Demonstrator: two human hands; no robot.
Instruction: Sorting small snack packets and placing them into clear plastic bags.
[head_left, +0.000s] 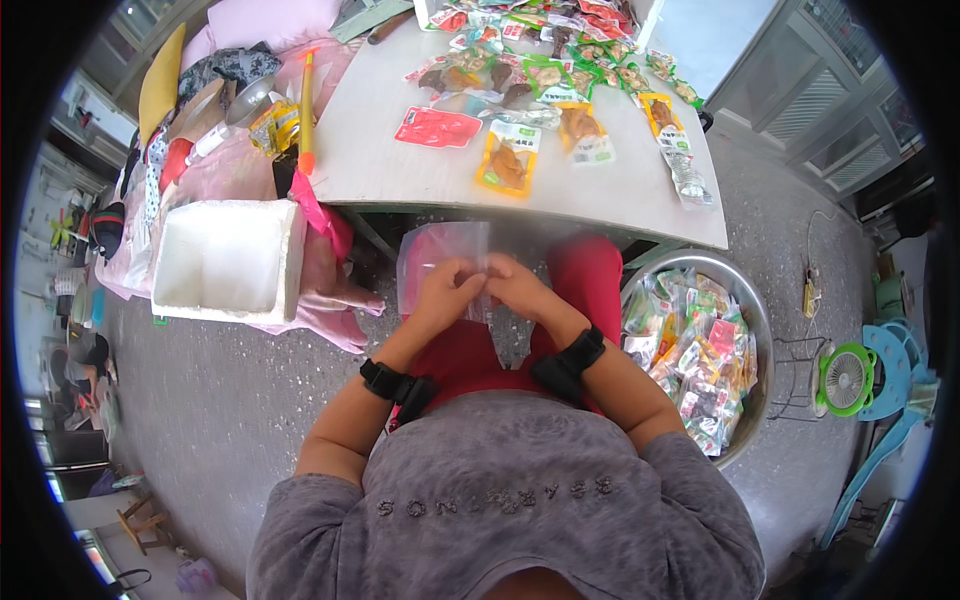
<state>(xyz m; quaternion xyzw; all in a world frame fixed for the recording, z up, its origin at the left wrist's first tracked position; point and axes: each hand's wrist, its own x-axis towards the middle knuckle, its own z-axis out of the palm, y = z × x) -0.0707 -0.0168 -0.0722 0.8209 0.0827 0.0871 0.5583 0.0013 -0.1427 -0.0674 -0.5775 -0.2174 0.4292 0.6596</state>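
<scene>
Above my lap, my left hand (448, 292) and my right hand (517, 286) meet at the edge of a clear plastic bag (427, 251). The fingers of both pinch that edge, and the bag hangs over my knee on the left side. Whether it holds anything cannot be made out. Beyond my hands, on the white table (592, 187), lie a yellow-edged food packet (508, 159), a red packet (438, 127) and another yellow-edged packet (585, 131). More small sealed food packets (551, 79) are heaped behind them.
A white foam box (217, 262) stands at the left on pink cloth. A metal basin (759, 315) full of sealed packets (697, 352) is by my right side. Farther right are a green fan (846, 379) and a power strip (809, 292). A yellow-orange tube (307, 112) lies left of the table.
</scene>
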